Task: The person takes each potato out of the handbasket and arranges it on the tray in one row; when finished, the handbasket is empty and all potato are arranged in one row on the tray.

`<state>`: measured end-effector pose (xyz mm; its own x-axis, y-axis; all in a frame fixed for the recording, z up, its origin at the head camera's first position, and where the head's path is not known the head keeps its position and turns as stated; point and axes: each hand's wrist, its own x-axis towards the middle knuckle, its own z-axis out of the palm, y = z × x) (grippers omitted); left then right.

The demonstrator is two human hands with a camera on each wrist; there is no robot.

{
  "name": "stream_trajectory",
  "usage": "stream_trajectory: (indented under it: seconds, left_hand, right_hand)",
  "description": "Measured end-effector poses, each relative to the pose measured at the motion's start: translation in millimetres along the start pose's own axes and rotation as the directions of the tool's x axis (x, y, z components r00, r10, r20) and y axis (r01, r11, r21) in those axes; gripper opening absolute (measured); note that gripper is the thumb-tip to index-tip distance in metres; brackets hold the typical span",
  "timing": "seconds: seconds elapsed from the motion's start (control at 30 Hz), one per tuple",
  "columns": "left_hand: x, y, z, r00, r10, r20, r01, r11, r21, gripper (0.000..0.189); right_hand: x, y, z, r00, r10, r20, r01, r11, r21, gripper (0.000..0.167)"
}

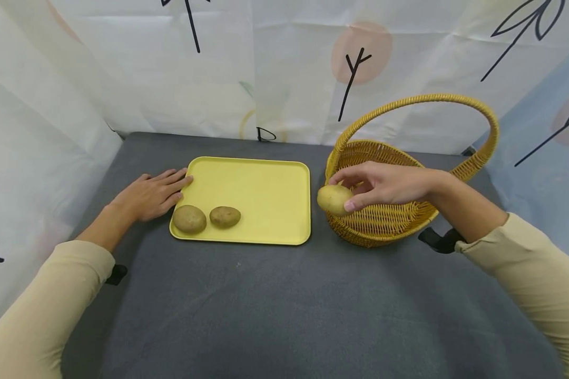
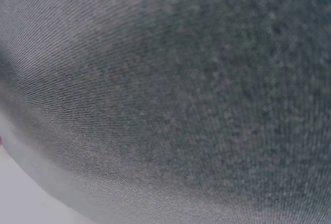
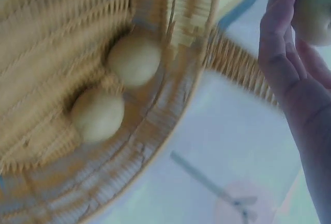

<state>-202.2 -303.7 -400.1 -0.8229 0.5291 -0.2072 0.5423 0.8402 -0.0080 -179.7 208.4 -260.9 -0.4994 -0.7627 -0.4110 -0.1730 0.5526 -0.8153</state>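
My right hand (image 1: pixel 360 192) holds a potato (image 1: pixel 334 199) in its fingertips just above the left rim of a wicker basket (image 1: pixel 389 223). The right wrist view shows that hand (image 3: pixel 297 79) at the right edge with the potato (image 3: pixel 315 6) at the top corner, and two more potatoes (image 3: pixel 133 58) (image 3: pixel 97 114) lying inside the basket (image 3: pixel 46 53). A yellow tray (image 1: pixel 261 195) sits left of the basket with two potatoes (image 1: pixel 189 219) (image 1: pixel 225 216) at its front left. My left hand (image 1: pixel 151 195) lies flat on the grey cloth, fingertips touching the tray's left edge.
A grey cloth (image 1: pixel 275 305) covers the table; the left wrist view shows only this grey cloth (image 2: pixel 165 89). Patterned white sheets (image 1: pixel 170 68) wall in the back and sides. The basket's tall handle (image 1: pixel 455 100) arches over it.
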Motion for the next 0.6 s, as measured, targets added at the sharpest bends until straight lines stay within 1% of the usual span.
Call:
stream_trajectory:
  seconds: [0.07, 0.2, 0.27, 0.37, 0.47, 0.6]
  left_hand:
    - [-0.1, -0.2, -0.4, 1.0, 0.001, 0.001, -0.001, 1.0, 0.001, 0.054]
    - [-0.5, -1.2, -0.6, 1.0, 0.0, 0.002, 0.0, 1.0, 0.005, 0.054]
    - [-0.5, -1.5, -0.6, 1.0, 0.001, 0.001, -0.001, 1.0, 0.006, 0.055]
    - [0.0, -1.4, -0.3, 1.0, 0.003, -0.002, -0.003, 1.0, 0.008, 0.055]
    - [0.3, -0.9, 0.3, 1.0, 0.005, -0.007, -0.005, 1.0, 0.005, 0.055]
    - [0.1, -0.3, 0.9, 1.0, 0.003, -0.015, -0.003, 1.0, 0.001, 0.054]
  right_hand:
    - [10.7, -4.5, 13.0, 1.0, -0.024, -0.012, 0.024, 1.0, 0.0, 0.053]
    - [36.3, -14.2, 41.3, 0.995, -0.033, -0.094, 0.033, 0.999, 0.002, 0.053]
    - [49.8, -16.9, 54.0, 0.99, -0.01, -0.14, 0.013, 1.0, 0.016, 0.053]
    - [69.7, -17.2, 69.5, 0.981, 0.038, -0.189, -0.019, 0.995, 0.1, 0.05]
    - [88.1, -15.6, 81.9, 0.963, 0.098, -0.252, -0.049, 0.98, 0.193, 0.046]
    - [110.0, -12.3, 96.9, 0.933, 0.138, -0.331, -0.058, 0.969, 0.241, 0.045]
